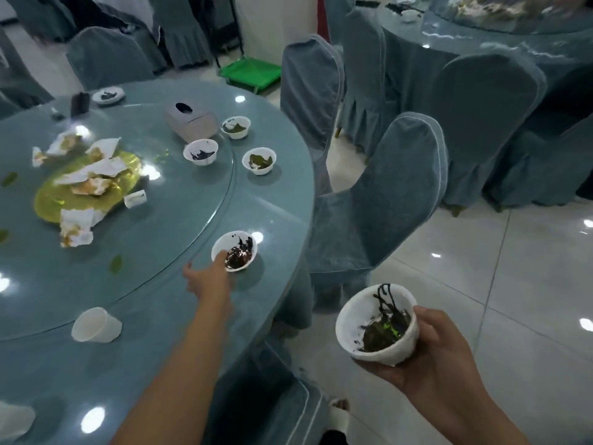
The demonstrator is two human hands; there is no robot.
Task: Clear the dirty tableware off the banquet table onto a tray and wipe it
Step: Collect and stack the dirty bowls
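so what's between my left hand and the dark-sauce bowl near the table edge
Nothing: in the head view the left hand fingertips touch the sauce bowl at its rim; the right hand holds another bowl.

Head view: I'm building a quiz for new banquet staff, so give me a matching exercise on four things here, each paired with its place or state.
Things
1. brown-stained bowl
2. green-flecked bowl
3. plastic cup
4. tissue box

Places or states
a. held in the right hand, over the floor
b. lying on its side on the table
c. at the fingertips of the left hand
d. on the table's far side, dark slot on top

Pairs: 1-c, 2-a, 3-b, 4-d
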